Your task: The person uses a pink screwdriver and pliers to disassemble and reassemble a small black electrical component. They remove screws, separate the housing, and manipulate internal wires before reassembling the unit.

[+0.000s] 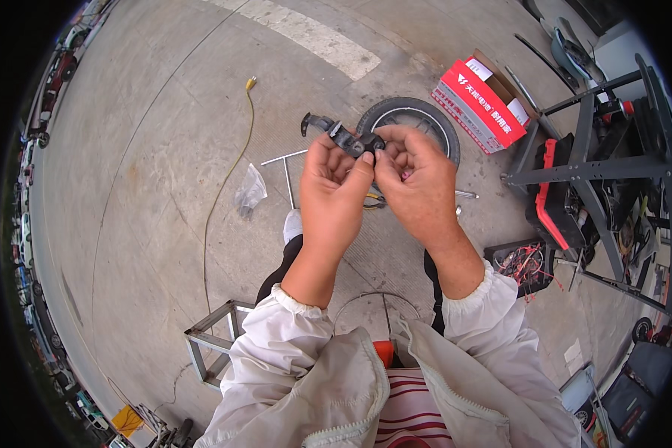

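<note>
Both hands are raised over the concrete floor and hold one black part (343, 140) with a curved clamp shape and a hooked end sticking out to the upper left; its exact kind I cannot make out. My left hand (333, 190) has its fingers curled under the part and its thumb pressed on it. The fingers of my right hand (420, 179) pinch its right end, where the thumbs nearly meet. Behind the hands a wheel with a black tyre (454, 142) lies flat. Partly hidden below them are yellow-handled pliers (376, 201).
Left of my hands lie a T-handle wrench (287, 179), a clear plastic bag (251, 192) and a yellow cord (251, 123). A red-and-white box (476, 104) and black metal rack (597, 175) stand right, near a tray of wires (500, 257). A metal frame (209, 340) stands lower left.
</note>
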A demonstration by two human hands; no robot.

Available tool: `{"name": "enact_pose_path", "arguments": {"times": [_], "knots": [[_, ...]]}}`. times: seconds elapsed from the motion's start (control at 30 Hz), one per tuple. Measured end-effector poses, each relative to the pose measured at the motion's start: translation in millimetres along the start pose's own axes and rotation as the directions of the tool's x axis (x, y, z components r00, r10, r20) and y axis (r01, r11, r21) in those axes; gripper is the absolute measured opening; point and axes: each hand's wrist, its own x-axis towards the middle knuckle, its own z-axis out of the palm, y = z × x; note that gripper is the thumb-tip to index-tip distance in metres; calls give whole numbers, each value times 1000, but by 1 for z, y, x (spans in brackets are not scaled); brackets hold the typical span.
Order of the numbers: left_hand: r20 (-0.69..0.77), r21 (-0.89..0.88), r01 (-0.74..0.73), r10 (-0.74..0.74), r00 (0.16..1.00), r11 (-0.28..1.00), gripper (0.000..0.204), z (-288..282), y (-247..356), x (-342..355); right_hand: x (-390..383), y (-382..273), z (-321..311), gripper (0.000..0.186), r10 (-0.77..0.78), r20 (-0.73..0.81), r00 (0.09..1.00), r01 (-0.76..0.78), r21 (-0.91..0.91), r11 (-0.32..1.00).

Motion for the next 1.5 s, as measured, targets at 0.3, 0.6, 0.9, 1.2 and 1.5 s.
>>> {"name": "enact_pose_path", "arguments": {"times": [0.3, 0.6, 0.9, 1.2, 1.5], "knots": [[-5, 189, -7, 8, 1000, 982, 36, -4, 1, 3, -1, 6, 2, 21, 217, 126, 968, -240, 215, 947], [-4, 247, 30, -30, 1000, 969, 35, -7, 3, 5, -2, 10, 5, 18, 104, 108, 989, -109, 33, 994], [9, 267, 91, -97, 995, 959, 33, -9, 9, 2, 2, 18, -2, 12, 149, 145, 978, -149, -9, 989], [12, 124, 185, -188, 982, 975, 33, -15, 11, 8, 5, 8, -6, 15, 373, 322, 870, -473, 334, 815], [31, 216, 137, -147, 989, 967, 34, -10, 15, 4, 6, 8, -8, 10, 317, 318, 894, -399, 237, 886]]}}
